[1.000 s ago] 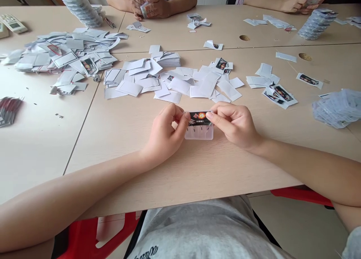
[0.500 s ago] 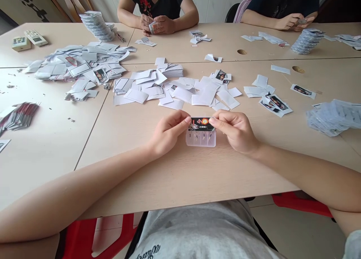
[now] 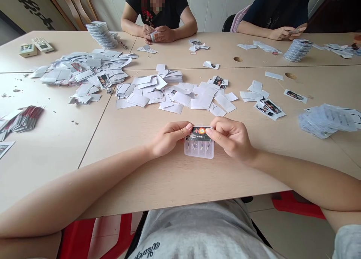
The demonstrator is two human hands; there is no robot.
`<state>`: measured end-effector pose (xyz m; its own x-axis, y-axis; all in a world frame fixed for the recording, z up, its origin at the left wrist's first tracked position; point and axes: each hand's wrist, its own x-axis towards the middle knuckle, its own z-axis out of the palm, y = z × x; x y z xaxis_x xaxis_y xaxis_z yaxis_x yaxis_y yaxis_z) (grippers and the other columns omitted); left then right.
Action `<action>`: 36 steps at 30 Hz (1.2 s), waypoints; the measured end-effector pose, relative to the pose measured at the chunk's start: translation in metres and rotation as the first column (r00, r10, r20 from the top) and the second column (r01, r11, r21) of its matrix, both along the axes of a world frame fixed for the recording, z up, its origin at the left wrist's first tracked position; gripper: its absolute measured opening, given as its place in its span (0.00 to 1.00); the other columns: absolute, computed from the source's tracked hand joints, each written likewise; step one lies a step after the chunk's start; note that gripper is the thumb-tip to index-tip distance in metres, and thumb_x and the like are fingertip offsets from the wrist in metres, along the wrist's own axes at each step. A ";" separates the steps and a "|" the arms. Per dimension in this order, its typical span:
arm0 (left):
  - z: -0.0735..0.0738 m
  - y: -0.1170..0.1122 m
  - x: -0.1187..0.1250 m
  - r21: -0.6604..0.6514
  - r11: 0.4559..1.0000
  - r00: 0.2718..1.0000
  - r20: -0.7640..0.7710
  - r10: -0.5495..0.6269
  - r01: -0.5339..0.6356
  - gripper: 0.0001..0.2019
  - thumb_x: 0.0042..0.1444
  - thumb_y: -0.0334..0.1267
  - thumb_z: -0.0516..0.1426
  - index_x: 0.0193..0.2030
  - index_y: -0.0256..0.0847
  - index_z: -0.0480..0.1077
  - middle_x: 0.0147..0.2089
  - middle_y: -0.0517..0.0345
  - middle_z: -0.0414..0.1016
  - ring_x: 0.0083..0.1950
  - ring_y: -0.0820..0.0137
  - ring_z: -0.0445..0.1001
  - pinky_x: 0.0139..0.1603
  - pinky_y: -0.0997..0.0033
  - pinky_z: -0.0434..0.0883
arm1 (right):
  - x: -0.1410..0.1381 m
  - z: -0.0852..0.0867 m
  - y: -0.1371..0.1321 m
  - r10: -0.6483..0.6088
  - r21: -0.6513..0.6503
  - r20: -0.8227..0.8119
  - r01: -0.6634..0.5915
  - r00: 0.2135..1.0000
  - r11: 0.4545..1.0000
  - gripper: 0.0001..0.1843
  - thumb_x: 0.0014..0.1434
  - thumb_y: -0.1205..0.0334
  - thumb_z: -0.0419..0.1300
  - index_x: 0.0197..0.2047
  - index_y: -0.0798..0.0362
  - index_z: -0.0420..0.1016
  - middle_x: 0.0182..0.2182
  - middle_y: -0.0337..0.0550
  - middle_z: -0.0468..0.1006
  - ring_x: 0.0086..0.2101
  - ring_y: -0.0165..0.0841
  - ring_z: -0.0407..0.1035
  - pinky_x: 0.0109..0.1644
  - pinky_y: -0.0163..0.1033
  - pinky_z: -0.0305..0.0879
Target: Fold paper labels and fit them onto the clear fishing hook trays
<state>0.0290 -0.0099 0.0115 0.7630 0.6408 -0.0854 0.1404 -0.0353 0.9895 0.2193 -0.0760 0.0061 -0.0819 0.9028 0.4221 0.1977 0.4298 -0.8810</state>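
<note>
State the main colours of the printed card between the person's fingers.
The printed card is black with an orange burst; head view.

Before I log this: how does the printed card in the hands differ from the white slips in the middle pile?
The printed card is black with a bright burst, while the white paper slips are mostly plain. The card is pinched by the left hand and right hand over a clear plastic tray; the slips lie loose in a heap on the table. Both are thin, flat, rectangular.
</note>
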 end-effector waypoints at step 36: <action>-0.002 -0.003 -0.011 0.157 0.966 0.977 -0.085 -0.195 0.206 0.14 0.55 0.46 0.58 0.35 0.35 0.65 0.30 0.60 0.65 0.30 0.74 0.64 0.28 0.74 0.61 | 0.002 -0.007 -0.006 0.261 -0.168 -0.186 -0.292 0.947 0.941 0.16 0.59 0.66 0.55 0.27 0.51 0.50 0.23 0.33 0.50 0.24 0.27 0.47 0.27 0.35 0.46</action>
<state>0.0183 -0.0126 0.0094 0.8733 0.4848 -0.0482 0.1805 -0.2301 0.9563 0.2214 -0.0817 -0.0010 -0.2860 0.9188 0.2719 -0.0541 0.2678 -0.9619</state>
